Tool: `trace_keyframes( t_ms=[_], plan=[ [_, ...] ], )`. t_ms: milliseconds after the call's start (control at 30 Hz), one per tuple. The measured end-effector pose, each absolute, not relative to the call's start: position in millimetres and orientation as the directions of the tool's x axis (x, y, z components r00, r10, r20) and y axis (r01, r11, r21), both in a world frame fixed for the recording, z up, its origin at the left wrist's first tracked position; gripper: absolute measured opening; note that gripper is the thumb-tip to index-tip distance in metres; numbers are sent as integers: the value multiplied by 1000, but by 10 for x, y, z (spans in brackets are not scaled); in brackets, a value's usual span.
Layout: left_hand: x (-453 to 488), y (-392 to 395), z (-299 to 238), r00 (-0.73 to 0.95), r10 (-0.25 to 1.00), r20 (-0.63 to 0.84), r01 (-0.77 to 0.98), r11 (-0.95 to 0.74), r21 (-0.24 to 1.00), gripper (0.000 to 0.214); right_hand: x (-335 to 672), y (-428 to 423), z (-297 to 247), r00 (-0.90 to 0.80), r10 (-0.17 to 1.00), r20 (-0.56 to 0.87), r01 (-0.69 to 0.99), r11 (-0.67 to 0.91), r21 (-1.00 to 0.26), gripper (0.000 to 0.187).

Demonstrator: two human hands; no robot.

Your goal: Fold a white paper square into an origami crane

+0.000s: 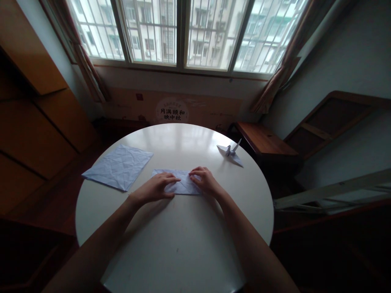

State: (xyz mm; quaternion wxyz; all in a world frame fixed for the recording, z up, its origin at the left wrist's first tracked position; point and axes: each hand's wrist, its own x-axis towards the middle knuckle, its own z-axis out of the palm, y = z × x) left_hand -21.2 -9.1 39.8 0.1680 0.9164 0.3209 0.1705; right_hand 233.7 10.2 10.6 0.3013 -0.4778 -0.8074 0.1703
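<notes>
Bare forearms (102, 234) over white table (179, 264), fingers (167, 176) on creased paper strip (184, 188)

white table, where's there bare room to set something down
The table is bare between the forearms; beyond the folded paper, between the creased sheet and paper crane, is another patch. It's crowded mid-table, where the left hand and right hand touch that paper.
</notes>
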Motion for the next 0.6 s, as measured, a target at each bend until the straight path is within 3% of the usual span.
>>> trace_keyframes(
  t_ms=[600],
  plan=[
    [-86, -107, 315, 735, 628, 254, 547, -772, 323, 38, 2314, 87, 148, -341, 891, 301, 684, 455, -570, 22]
  ],
)
